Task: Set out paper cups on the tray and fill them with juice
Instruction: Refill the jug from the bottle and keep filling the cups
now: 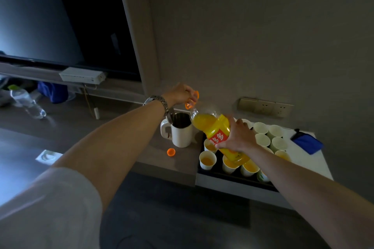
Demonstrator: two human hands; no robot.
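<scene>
1. Head view: right hand point(237, 137) clamped around juice bottle point(219, 135), tilted with neck up-left, above the filled paper cups point(207, 159) at the near edge of the dark tray point(206, 171).
2. Left hand point(180, 94) pinched together on an orange cap point(192, 100), right at the bottle mouth; a second cap point(171, 152) loose on the bench point(141, 151) beside the white kettle point(181, 133).
3. Empty cups point(262, 139) waiting at the far side.
4. Probably a fresh bottle being uncapped mid-filling.
5. Next: cap aside, slow tip over an empty cup.
</scene>
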